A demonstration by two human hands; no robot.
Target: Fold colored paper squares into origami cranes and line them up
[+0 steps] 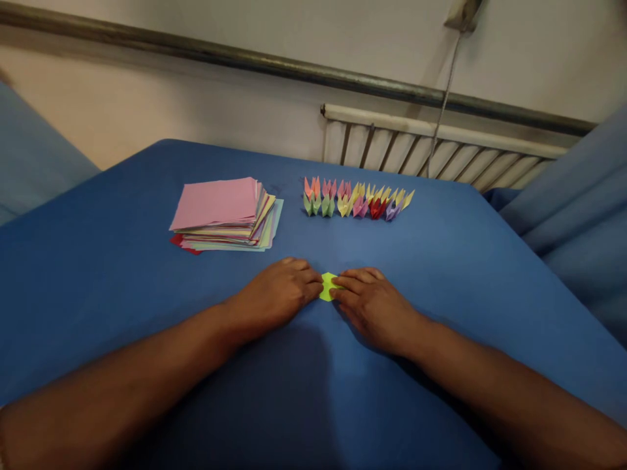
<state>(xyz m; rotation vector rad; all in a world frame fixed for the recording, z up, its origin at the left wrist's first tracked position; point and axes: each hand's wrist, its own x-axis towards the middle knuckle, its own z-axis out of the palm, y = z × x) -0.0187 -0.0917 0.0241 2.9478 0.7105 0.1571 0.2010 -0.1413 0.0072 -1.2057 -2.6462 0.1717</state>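
Note:
A small folded piece of bright green paper [327, 286] lies on the blue cloth-covered table [441, 274] between my two hands. My left hand [277, 294] rests palm down with its fingertips pressed on the paper's left side. My right hand [369, 303] lies opposite, fingers together, pressing the paper's right edge. Most of the paper is hidden under the fingers.
A stack of coloured square sheets [225, 212], pink on top, sits at the back left. A row of several folded paper shapes [355, 199] in mixed colours stands behind the hands. Blue fabric [578, 215] hangs at right; a radiator [441, 150] and rail are behind.

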